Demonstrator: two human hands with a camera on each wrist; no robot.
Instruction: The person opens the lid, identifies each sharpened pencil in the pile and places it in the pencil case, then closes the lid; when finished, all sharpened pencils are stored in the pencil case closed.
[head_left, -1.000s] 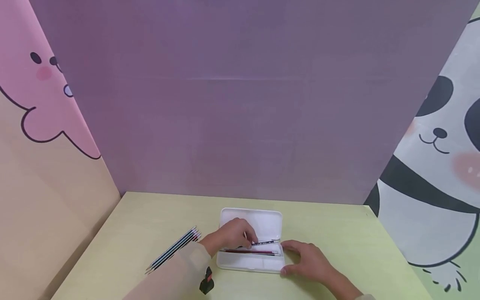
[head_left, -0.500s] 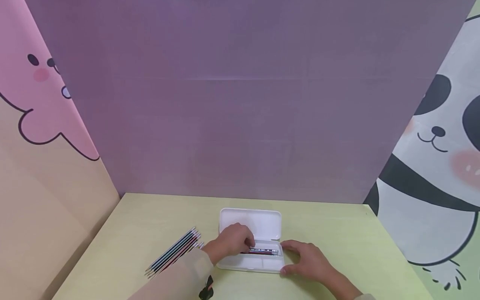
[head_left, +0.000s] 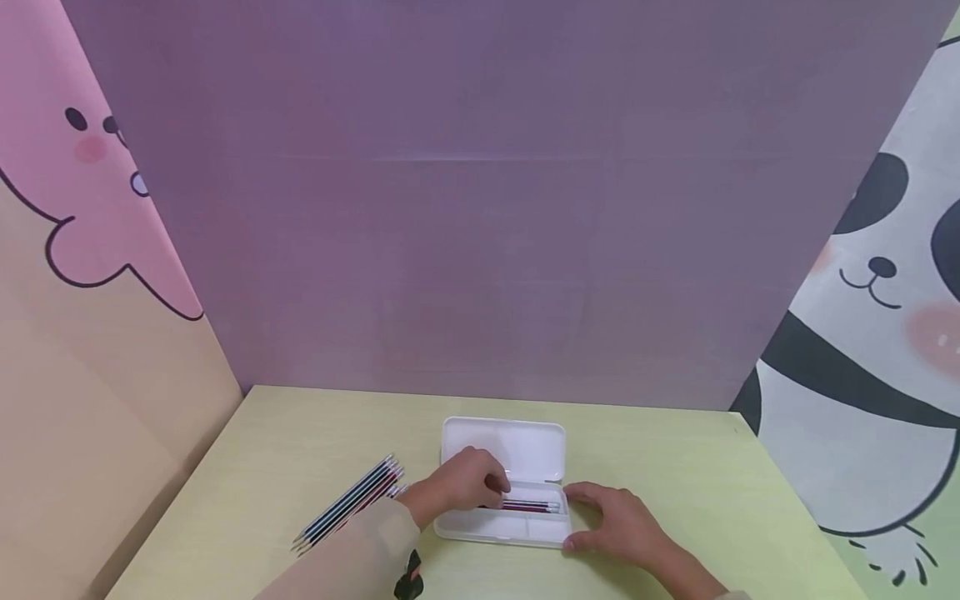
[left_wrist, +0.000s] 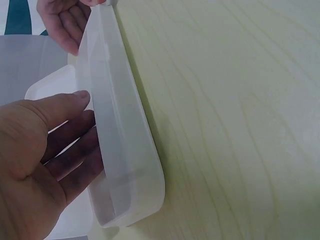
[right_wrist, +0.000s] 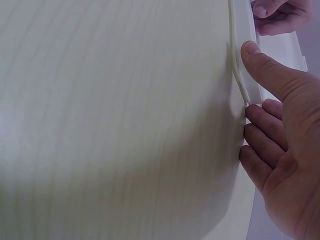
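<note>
A white pencil case (head_left: 480, 525) lies with its lid (head_left: 525, 450) folded back, away from me. Several pencils (head_left: 534, 506) rest in its rear compartment, their left ends hidden by my left hand (head_left: 467, 479). That hand reaches down into the case; in the left wrist view the thumb (left_wrist: 75, 102) is apart from the loosely bent fingers, whose tips go behind the case wall, and no pencil shows between them. My right hand (head_left: 618, 525) holds the case's right end, thumb at the near corner and index finger at the far one.
A bundle of several dark and red pencils (head_left: 348, 504) lies slanted on the pale wooden table (head_left: 675, 450), left of the case and partly under my left sleeve (head_left: 352, 550). A small black item (head_left: 409, 577) shows beside the sleeve. A purple panel (head_left: 480, 250) stands behind the table.
My left hand has lowered a patterned pencil into the rear compartment, where it now lies alongside the others, and the fingers have loosened. The right hand has stayed at the case's end.
</note>
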